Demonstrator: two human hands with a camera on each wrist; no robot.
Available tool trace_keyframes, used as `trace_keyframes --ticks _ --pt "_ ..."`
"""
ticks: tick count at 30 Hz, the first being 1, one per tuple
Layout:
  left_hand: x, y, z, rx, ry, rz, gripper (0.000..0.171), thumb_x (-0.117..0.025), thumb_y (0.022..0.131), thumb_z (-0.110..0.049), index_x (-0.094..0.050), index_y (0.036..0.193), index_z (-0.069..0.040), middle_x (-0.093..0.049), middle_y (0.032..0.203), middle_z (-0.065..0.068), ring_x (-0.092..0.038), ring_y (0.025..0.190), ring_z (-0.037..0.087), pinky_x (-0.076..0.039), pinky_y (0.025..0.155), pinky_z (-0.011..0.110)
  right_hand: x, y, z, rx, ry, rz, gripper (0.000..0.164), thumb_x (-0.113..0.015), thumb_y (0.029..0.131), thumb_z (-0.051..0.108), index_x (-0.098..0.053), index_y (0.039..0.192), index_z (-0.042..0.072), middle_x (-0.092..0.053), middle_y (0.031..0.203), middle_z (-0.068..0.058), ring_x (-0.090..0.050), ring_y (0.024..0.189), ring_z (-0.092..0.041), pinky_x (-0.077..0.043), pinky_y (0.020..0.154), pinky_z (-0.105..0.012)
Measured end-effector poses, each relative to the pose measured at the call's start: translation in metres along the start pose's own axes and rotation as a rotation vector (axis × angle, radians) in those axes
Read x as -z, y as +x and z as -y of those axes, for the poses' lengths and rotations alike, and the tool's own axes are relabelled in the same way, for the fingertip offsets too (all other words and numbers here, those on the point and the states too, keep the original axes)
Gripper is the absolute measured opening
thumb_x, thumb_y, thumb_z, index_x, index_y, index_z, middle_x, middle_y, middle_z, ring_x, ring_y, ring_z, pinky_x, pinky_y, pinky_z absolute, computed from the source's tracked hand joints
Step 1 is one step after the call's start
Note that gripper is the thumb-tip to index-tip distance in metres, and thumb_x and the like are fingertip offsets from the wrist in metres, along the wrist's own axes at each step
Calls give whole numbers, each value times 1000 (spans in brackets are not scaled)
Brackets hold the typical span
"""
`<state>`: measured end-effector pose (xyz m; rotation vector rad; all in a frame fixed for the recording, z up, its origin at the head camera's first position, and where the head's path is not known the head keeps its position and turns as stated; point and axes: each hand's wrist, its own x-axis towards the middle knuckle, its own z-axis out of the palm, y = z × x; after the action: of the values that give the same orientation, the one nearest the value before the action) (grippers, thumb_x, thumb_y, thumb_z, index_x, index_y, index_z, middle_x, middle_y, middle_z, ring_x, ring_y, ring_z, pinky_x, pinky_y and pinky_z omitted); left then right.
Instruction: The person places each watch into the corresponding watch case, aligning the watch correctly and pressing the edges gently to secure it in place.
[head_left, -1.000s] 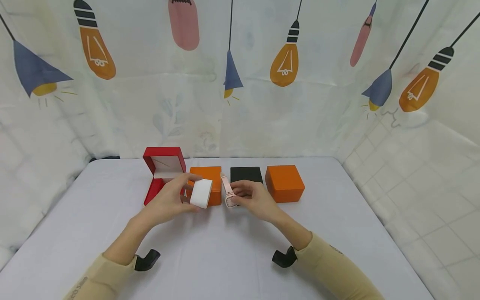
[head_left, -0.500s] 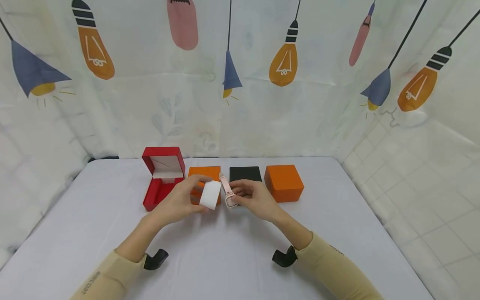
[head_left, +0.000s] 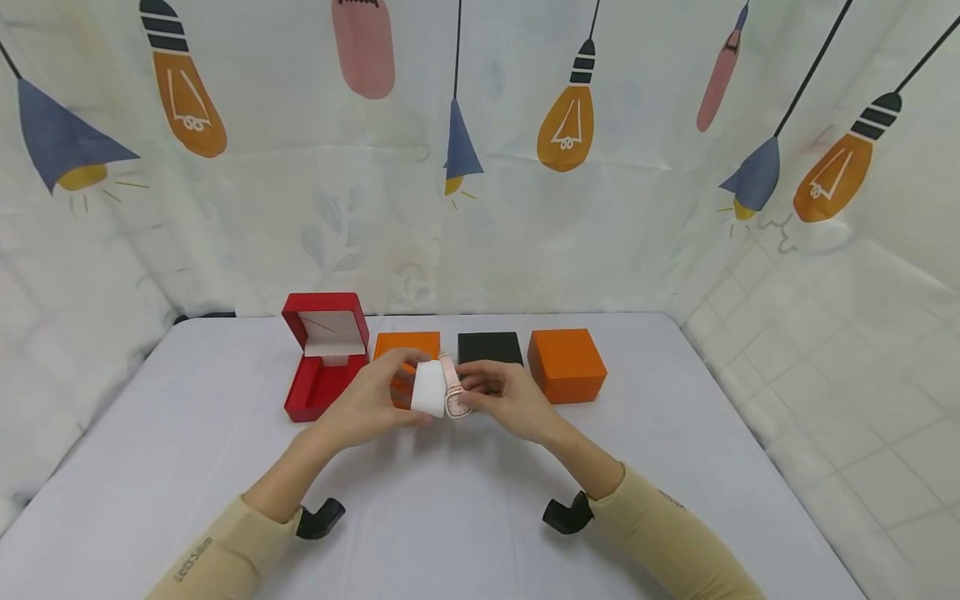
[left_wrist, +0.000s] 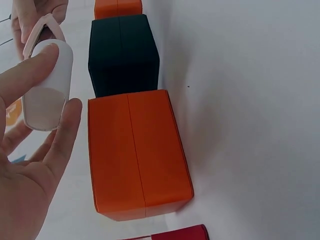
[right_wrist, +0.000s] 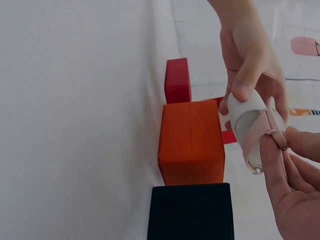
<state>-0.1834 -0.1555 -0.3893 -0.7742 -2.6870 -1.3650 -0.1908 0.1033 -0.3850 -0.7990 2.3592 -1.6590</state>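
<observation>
Above the table's middle, my left hand [head_left: 366,400] grips a white watch cushion [head_left: 428,389] between thumb and fingers. A pale pink wristwatch [head_left: 452,385] is pinched in my right hand [head_left: 512,400], its face toward the head camera. In the right wrist view, the watch's looped strap [right_wrist: 256,134] lies against the end of the cushion [right_wrist: 244,106] and seems to be partly over it. The left wrist view has the cushion [left_wrist: 49,95] close up, with the pink strap [left_wrist: 56,30] arching at its far end.
Behind my left hand stands an open red box [head_left: 300,396], its lid raised. An orange box [head_left: 408,340], a black box [head_left: 490,345] and another orange box [head_left: 567,367] stand in a row to its right on the white-covered table [head_left: 450,517].
My left hand has carried the white cushion to the right until it meets the watch. The watch has tilted slightly in my right hand, which stays nearly in place.
</observation>
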Motion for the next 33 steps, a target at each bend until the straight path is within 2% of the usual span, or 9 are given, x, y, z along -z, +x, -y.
trace_keyframes --ticks 5,10,14,18,22,27,33 --pt "-3 0 0 27 -52 -6 75 -93 76 -13 -51 138 -16 -62 124 5 -67 101 23 -61 74 28 -3 0 -2 8 13 -3 37 -74 96 7 -67 132 4 -71 106 -6 -68 91 -20 -60 81 -29" --pt "-5 1 1 44 -51 -28 74 -93 76 -18 -51 137 -16 -61 125 4 -66 101 23 -61 75 30 -6 1 -2 27 6 -12 39 -74 96 10 -66 134 4 -72 108 -6 -68 93 -19 -59 84 -27" --pt "-6 2 2 64 -40 -41 73 -92 77 -21 -51 137 -17 -63 123 3 -65 101 23 -61 75 31 -7 1 -3 64 -2 19 47 -75 94 6 -62 140 4 -69 112 -7 -65 98 -20 -58 88 -30" --pt "-6 3 2 92 -40 -50 72 -92 78 -22 -51 137 -18 -64 120 3 -65 100 23 -61 76 32 -7 0 -6 111 -42 47 58 -78 90 0 -57 144 2 -65 118 -7 -63 103 -20 -56 94 -36" --pt "-6 3 3 128 -61 -55 73 -92 78 -24 -50 138 -18 -64 120 4 -64 103 25 -61 78 34 -8 1 -9 164 -102 14 58 -81 88 1 -60 141 3 -65 122 -6 -64 107 -19 -54 98 -40" --pt "-6 2 5 183 -129 -42 75 -91 80 -30 -50 142 -17 -61 128 8 -61 112 29 -60 84 39 -9 1 -10 205 -125 -39 52 -81 88 4 -64 137 6 -70 119 -2 -66 107 -16 -52 101 -35" --pt "-2 2 7 224 -253 5 78 -90 80 -32 -50 145 -17 -55 139 9 -58 119 32 -59 89 43 -7 3 -10 233 -96 -28 52 -78 91 4 -62 140 6 -72 116 -3 -67 102 -14 -54 96 -29"
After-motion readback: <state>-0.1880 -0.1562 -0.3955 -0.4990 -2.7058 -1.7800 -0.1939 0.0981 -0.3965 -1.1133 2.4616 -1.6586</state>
